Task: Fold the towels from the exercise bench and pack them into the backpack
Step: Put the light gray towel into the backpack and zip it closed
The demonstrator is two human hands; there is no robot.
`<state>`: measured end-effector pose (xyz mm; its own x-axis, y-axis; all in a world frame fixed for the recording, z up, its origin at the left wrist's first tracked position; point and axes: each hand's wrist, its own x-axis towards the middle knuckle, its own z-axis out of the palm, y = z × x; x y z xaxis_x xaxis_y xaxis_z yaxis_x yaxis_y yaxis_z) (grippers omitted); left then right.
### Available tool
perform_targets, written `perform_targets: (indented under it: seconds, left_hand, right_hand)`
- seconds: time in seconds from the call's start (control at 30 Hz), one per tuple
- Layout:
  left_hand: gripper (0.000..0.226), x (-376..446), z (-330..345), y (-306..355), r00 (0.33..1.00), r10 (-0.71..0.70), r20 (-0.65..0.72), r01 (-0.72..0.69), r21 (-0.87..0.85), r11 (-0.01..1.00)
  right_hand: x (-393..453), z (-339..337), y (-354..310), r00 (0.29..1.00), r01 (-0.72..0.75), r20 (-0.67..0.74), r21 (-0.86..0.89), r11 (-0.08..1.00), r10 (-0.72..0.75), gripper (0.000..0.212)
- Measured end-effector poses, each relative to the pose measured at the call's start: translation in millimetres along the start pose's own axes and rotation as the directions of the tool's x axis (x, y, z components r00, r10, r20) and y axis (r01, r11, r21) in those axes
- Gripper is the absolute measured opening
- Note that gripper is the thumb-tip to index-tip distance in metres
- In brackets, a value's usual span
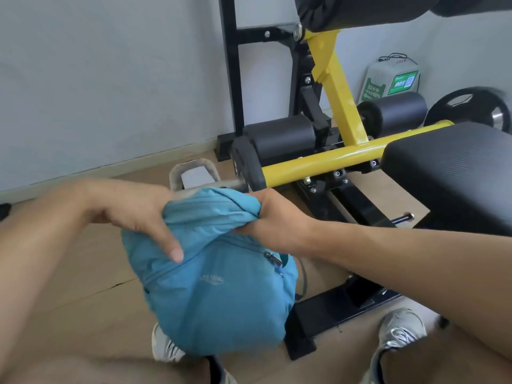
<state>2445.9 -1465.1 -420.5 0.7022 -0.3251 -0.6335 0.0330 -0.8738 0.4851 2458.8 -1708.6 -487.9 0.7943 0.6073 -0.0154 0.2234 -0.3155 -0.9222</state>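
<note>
- The teal-blue nylon backpack [213, 275] stands upright on the wooden floor [83, 273] between two grey sneakers [401, 328], just beside the black-and-yellow steel exercise bench [318, 159].
- Left hand [141, 214] rests on the pack's top, fingers straight; right hand [266, 217] grips a bunch of fabric at the top edge.
- A black weight plate [471, 106] and a green-labelled white box [390, 79] sit by the wall.
- The pack's contents are hidden (its printed logo is too blurred to read).

We see open floor [83, 273] left of the backpack [216, 295]; on its right the bench [448, 173] frame crowds close, and a yellow bar [318, 159] crosses just behind it.
</note>
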Motion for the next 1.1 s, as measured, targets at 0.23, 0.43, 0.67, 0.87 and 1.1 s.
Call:
perform_targets:
  seconds: [0.23,0.43,0.67,0.87,1.1]
  left_hand:
    - [0.023,18,6,-17,0.954,0.009,-0.299,0.016,0.08,0.997]
    - [0.03,39,5,-24,0.795,-0.042,-0.605,0.103,0.065,0.993]
    - [0.039,60,10,-28,0.687,-0.068,-0.724,0.125,0.026,0.992]
    - [0.044,89,11,-46,0.706,-0.106,-0.7,0.088,-0.062,0.994]
    - [0.04,120,12,-72,0.725,-0.138,-0.675,-0.002,-0.203,0.979]
  right_hand:
    - [12,16,3,0.994,-0.052,-0.092,0.089,0.995,0.06,0.027]
    - [45,2,17,0.983,-0.18,-0.055,-0.104,0.978,0.175,0.02]
    - [71,4,31,0.966,-0.256,-0.081,-0.223,0.941,0.244,0.038]
    - [84,4,32,0.971,-0.232,-0.158,-0.447,0.864,0.178,0.045]
    - [95,2,42,0.967,-0.217,-0.249,-0.713,0.666,0.049,0.044]
